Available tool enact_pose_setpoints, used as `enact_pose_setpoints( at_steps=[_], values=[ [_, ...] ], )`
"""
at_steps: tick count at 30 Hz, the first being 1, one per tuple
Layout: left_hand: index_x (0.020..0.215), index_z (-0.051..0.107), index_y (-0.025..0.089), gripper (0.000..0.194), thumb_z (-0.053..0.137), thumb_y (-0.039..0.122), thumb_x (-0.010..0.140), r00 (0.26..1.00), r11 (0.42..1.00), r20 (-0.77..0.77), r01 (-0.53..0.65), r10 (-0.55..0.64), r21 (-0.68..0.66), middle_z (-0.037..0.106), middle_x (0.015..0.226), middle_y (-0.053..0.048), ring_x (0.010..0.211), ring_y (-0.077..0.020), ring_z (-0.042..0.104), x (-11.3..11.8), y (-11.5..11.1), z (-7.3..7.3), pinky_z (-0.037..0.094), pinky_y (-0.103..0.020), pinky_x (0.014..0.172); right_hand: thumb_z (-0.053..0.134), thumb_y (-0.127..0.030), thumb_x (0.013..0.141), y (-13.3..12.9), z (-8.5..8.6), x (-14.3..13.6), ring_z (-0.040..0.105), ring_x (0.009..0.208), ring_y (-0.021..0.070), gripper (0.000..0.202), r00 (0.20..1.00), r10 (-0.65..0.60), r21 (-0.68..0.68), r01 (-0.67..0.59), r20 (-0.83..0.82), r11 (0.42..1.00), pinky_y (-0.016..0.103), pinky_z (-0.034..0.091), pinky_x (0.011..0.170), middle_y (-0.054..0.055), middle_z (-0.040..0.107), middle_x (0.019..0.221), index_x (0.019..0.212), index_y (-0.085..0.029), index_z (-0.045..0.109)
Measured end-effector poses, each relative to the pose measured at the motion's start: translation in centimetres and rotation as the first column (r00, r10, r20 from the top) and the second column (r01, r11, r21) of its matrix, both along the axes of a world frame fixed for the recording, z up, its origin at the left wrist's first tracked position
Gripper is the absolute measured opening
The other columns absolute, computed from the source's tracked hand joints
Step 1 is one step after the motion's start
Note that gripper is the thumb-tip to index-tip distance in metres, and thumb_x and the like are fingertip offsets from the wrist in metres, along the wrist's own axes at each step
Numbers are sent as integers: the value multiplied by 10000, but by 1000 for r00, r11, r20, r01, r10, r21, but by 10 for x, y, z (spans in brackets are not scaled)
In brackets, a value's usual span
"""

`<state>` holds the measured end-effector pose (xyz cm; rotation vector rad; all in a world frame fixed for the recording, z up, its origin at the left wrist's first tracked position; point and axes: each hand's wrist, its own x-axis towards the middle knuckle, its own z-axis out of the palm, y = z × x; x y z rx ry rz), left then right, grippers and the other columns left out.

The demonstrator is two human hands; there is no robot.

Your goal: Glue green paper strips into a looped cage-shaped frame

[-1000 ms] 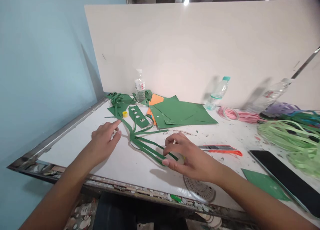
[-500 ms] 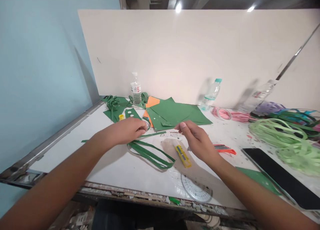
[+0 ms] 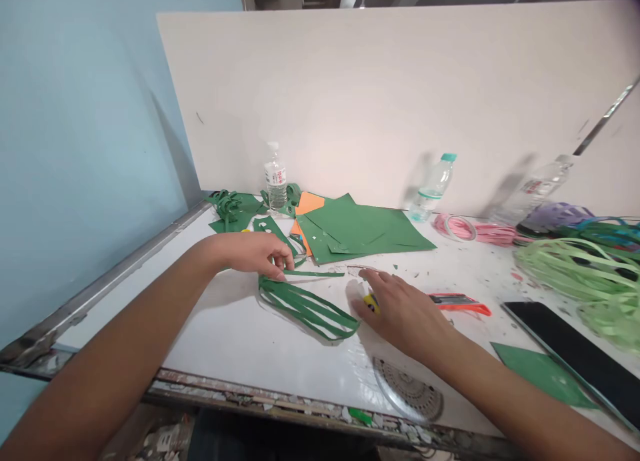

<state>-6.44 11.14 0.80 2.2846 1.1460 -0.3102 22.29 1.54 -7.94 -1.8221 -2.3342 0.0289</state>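
Observation:
My left hand (image 3: 260, 253) has its fingers closed at the near end of a looped bundle of green paper strips (image 3: 310, 309) on the white tabletop. A single green strip (image 3: 320, 274) extends rightward beside that hand. Over the yellow glue or blade pack (image 3: 371, 303), my right hand (image 3: 405, 311) is palm down with its fingers apart, hiding most of it. An orange cutter (image 3: 460, 303) lies right of this hand, and a clear protractor (image 3: 410, 389) lies nearer the table edge.
Green sheets (image 3: 370, 227) and an orange sheet (image 3: 310, 203) lie behind the hands. Three bottles stand along the white board (image 3: 360, 101). A black phone (image 3: 565, 354), pink strips (image 3: 495, 234) and light green strips (image 3: 565, 267) are at the right.
My right hand has come down over the yellow item, its fingers spreading from a pinch. My left hand's fingers have shifted slightly at the strips. The view has moved a little.

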Motion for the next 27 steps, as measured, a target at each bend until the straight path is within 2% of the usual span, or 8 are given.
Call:
enact_pose_setpoints(
  at_steps=[5,10,13,18,20,24,27],
  values=[
    [1100,716,218,277,678,402,897,994,998,96,58,-54,-37,724,1129,-41,1020,-207,640,-6,-1,6,464,-260,828,592,-231,965,2,2,0,762,927,344,394,1000,-24,-5,24,-6,1000,397,533,747,130,789,973,1347,-132,595],
    [1077,706,233,267,708,428,894,986,993,143,102,-91,-66,709,1119,-21,1036,-201,624,-12,-5,9,455,-257,828,553,-362,1007,4,8,-2,768,840,284,371,995,-49,20,51,-85,998,355,524,655,82,790,1005,1334,-190,583],
    [1075,713,247,288,746,457,880,977,983,173,145,-125,-110,713,1143,-12,1058,-202,624,-10,-8,9,463,-262,870,557,-381,1005,5,11,-3,769,844,265,350,990,-64,22,67,-122,998,345,535,652,75,785,1051,1305,-206,602],
    [1104,727,239,262,657,456,974,948,947,279,223,-155,-231,744,1147,-27,1028,-192,667,-2,-15,7,495,-277,902,597,-356,991,8,9,-2,770,885,288,345,988,-76,4,77,-132,997,373,560,695,93,789,1099,1289,-194,655],
    [1105,724,235,246,673,432,968,941,936,300,240,-158,-257,751,1149,-35,1043,-199,682,2,-18,5,507,-279,904,613,-342,987,8,7,-2,768,898,292,362,989,-68,-2,69,-133,998,387,569,730,100,789,1136,1311,-187,660],
    [1226,688,243,360,750,406,911,944,926,277,258,-180,-276,736,1246,-46,1095,-213,675,13,-24,-1,516,-280,906,619,-337,995,9,4,-2,766,924,291,375,988,-45,-15,43,-147,999,399,577,777,97,786,1174,1335,-186,661],
    [1306,653,244,408,713,402,934,954,942,240,236,-178,-240,712,1293,-44,1068,-198,665,23,-30,-6,516,-272,877,630,-335,992,8,2,-2,764,937,300,380,987,-31,-15,29,-158,999,401,575,779,102,788,1166,1338,-181,664]
  ],
)
